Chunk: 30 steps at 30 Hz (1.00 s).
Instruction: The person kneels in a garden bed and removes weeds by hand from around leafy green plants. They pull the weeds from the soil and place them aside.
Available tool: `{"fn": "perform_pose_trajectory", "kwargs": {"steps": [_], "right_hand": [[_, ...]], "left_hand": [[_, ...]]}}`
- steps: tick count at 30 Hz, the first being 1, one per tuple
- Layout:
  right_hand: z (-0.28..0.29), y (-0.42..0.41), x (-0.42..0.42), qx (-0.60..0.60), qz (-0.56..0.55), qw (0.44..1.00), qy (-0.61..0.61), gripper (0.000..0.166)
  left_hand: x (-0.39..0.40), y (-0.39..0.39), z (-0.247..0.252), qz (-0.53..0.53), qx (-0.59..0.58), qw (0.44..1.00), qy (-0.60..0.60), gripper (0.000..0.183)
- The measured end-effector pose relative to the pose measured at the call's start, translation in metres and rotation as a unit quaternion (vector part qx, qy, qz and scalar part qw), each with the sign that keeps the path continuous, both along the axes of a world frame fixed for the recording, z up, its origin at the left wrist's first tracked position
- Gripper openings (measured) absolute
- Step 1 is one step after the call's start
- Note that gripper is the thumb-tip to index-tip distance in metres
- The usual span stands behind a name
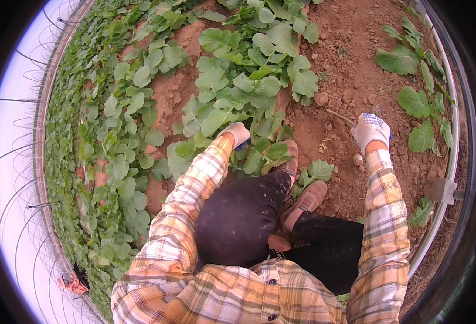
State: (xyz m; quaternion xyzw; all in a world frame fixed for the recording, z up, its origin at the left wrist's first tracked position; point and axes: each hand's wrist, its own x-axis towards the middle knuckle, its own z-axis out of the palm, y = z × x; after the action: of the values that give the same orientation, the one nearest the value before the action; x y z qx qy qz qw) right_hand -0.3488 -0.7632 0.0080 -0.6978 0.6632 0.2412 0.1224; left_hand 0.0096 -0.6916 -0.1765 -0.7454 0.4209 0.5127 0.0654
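My left hand (236, 134), in a white work glove with a blue palm, is down among broad green leaves (217, 117) of a leafy crop. Its fingers are curled and partly hidden, so whether they hold a stem is unclear. At the right, my right hand (370, 130), in a matching glove that bears writing, is closed around a thin stick-like rod (340, 117). The rod's far end points left, over the bare reddish soil (311, 125). Between my hands, a small leafy plant (318, 171) stands beside my shoes (309, 196).
Dense crop rows (120, 162) spread across the left, by the hooped greenhouse wall (11, 141). A separate row of plants (422, 101) grows at the right, beside a pale pipe (453, 133) with a bracket (448, 191). Pink patterned cloth (75, 283) shows at lower left.
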Motion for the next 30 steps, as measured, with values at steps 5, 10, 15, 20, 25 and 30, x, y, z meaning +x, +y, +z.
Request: {"fn": "perform_pose_trajectory", "kwargs": {"steps": [5, 10, 15, 20, 25, 30], "right_hand": [[0.004, -0.001, -0.005, 0.010, -0.006, 1.000, 0.012, 0.027], [-0.003, -0.003, -0.006, 0.000, 0.005, 1.000, 0.005, 0.032], [-0.005, -0.001, -0.007, -0.006, 0.000, 1.000, -0.001, 0.031], [-0.001, -0.002, -0.008, -0.001, 0.003, 1.000, 0.011, 0.027], [0.001, -0.004, -0.006, 0.011, -0.003, 1.000, 0.003, 0.026], [-0.006, -0.005, -0.013, 0.004, -0.007, 1.000, 0.006, 0.029]], "left_hand": [[-0.044, 0.011, 0.046, -0.007, -0.011, 0.989, 0.146, 0.021], [-0.071, 0.029, 0.059, -0.285, -0.031, 0.948, -0.141, 0.036], [-0.068, 0.028, 0.081, -0.339, 0.007, 0.929, -0.146, 0.039], [-0.049, 0.040, 0.106, -0.355, -0.051, 0.928, -0.103, 0.047], [-0.019, 0.013, 0.110, -0.040, -0.044, 0.998, -0.018, 0.058], [0.036, 0.019, 0.071, -0.116, -0.200, 0.967, 0.108, 0.059]]}}
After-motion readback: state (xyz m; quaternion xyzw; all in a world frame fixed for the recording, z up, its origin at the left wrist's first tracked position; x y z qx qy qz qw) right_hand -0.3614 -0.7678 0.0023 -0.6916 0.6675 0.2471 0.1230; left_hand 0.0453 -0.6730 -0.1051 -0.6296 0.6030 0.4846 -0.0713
